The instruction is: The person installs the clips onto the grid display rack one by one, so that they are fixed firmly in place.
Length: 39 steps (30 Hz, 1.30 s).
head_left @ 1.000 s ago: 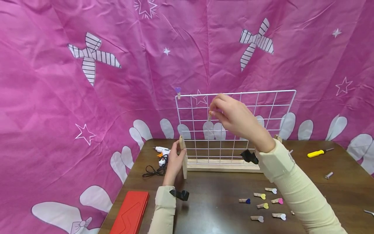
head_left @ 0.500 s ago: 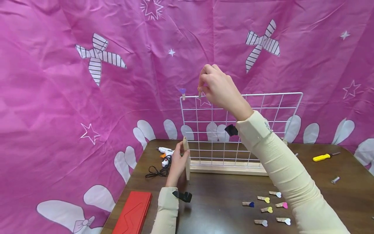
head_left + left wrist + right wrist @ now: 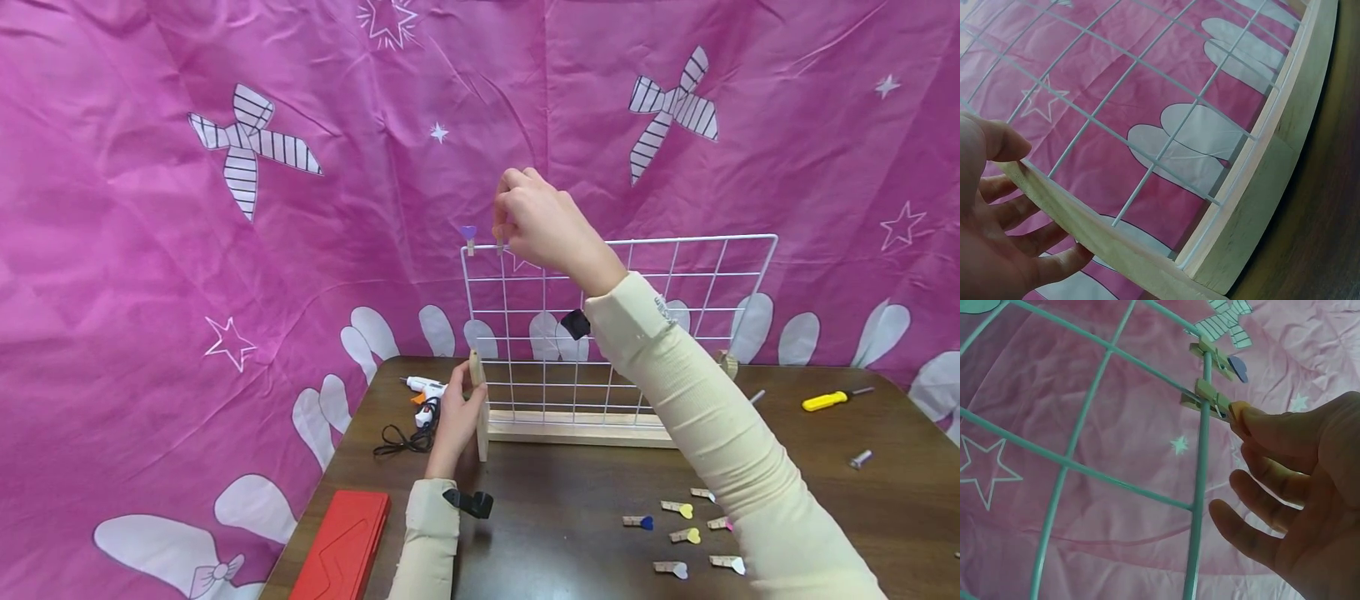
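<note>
"Hands apart?"
"Yep. Right hand [image 3: 551,223] pinches a peg [image 3: 1210,394] clipped around the rack's top bar [image 3: 1200,456], ten o'clock from rack centre, beside a purple-heart peg [image 3: 468,234]. Left hand [image 3: 456,417] grips the wooden post [image 3: 1110,248], eight o'clock."
"Others you see?"
"Loose heart pegs [image 3: 682,537], five o'clock. Glue gun [image 3: 424,385], roughly nine."
</note>
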Tool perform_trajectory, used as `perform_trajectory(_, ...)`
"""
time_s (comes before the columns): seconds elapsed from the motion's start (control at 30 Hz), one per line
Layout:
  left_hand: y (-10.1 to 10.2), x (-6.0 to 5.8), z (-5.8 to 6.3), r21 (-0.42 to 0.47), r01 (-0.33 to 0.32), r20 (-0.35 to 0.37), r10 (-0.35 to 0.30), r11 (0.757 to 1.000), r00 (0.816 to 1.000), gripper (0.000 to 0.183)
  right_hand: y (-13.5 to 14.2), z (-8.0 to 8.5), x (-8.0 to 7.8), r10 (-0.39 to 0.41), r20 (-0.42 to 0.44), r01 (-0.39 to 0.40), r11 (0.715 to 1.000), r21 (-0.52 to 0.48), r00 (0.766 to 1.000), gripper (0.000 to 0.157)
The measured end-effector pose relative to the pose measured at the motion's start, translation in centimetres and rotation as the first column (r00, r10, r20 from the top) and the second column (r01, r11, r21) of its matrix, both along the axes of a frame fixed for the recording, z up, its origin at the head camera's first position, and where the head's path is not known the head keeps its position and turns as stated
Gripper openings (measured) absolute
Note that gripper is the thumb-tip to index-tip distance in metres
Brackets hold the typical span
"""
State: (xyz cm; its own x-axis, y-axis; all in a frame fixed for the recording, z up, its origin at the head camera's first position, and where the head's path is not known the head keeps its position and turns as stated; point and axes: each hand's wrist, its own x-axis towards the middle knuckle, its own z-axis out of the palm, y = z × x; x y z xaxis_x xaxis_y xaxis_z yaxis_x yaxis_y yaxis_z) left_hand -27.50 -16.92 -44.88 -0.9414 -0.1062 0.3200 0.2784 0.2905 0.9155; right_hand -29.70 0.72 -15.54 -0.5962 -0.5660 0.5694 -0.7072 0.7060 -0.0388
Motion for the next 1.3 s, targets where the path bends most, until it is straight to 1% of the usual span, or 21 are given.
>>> perform_trajectory(0.1,0.1,-0.1,-0.2,-0.007,-0.011,0.001,0.011,1.000,1.000,0.042,0.2,-0.1,0.3,-0.011,0.027,0.011,1.000,0.005,1.000,0.017)
perform_trajectory(0.2,0.3,-0.2,-0.2,-0.013,-0.024,0.003,0.024,1.000,1.000,0.041,0.6,-0.2,0.7,-0.034,0.053,0.034,0.999,0.004,0.998,0.006)
perform_trajectory(0.23,0.3,-0.2,-0.1,-0.014,-0.025,0.003,0.025,1.000,1.000,0.041,0.8,-0.2,0.9,-0.043,0.051,0.044,0.999,-0.003,0.998,0.006)
perform_trajectory(0.3,0.4,-0.2,0.0,-0.016,-0.023,0.007,0.024,1.000,1.000,0.041,1.5,-0.3,1.3,-0.048,0.042,0.049,0.998,-0.027,0.998,0.015)
perform_trajectory(0.33,0.4,-0.3,0.1,-0.017,-0.023,0.010,0.023,1.000,1.000,0.041,1.9,-0.4,1.6,-0.044,0.029,0.045,0.998,-0.039,0.999,0.019)
perform_trajectory(0.4,0.5,-0.2,0.2,-0.018,-0.019,0.013,0.019,1.000,1.000,0.042,2.8,-0.7,2.1,-0.020,-0.002,0.020,0.998,-0.064,1.000,0.020)
perform_trajectory(0.5,0.6,-0.2,0.3,-0.019,-0.018,0.015,0.018,1.000,1.000,0.042,4.4,-1.3,3.0,0.032,-0.047,-0.036,0.996,-0.079,0.998,0.016)
perform_trajectory(0.6,0.6,-0.3,0.4,-0.015,-0.008,0.004,0.008,1.000,1.000,0.044,6.0,-2.3,3.7,0.067,-0.065,-0.072,0.994,-0.082,0.996,0.013)
perform_trajectory(0.73,0.6,-0.4,0.6,-0.009,-0.004,0.001,0.004,1.000,1.000,0.043,8.4,-4.0,4.6,0.080,-0.048,-0.083,0.995,-0.057,0.996,0.012)
perform_trajectory(0.83,0.4,-0.3,0.5,-0.010,-0.021,0.001,0.021,1.000,1.000,0.043,10.3,-5.5,5.2,0.078,-0.017,-0.078,0.996,-0.030,0.997,0.011)
perform_trajectory(0.93,0.3,-0.3,0.3,-0.010,-0.034,-0.005,0.034,0.999,0.999,0.043,12.3,-7.1,5.7,0.073,0.020,-0.073,0.997,-0.025,0.997,0.011)
perform_trajectory(1.03,0.1,-0.3,0.1,-0.006,-0.035,-0.007,0.035,0.999,0.999,0.042,14.2,-9.0,6.2,0.071,0.045,-0.070,0.997,-0.024,0.996,0.011)
perform_trajectory(1.23,0.2,-0.1,0.2,-0.004,-0.034,-0.015,0.034,0.999,0.999,0.043,17.2,-12.9,7.2,0.074,0.059,-0.074,0.997,0.002,0.996,0.012)
perform_trajectory(1.3,0.3,-0.1,0.1,0.001,-0.036,-0.013,0.036,0.999,0.999,0.044,18.0,-14.2,7.5,0.062,0.087,-0.063,0.998,0.011,0.994,0.011)
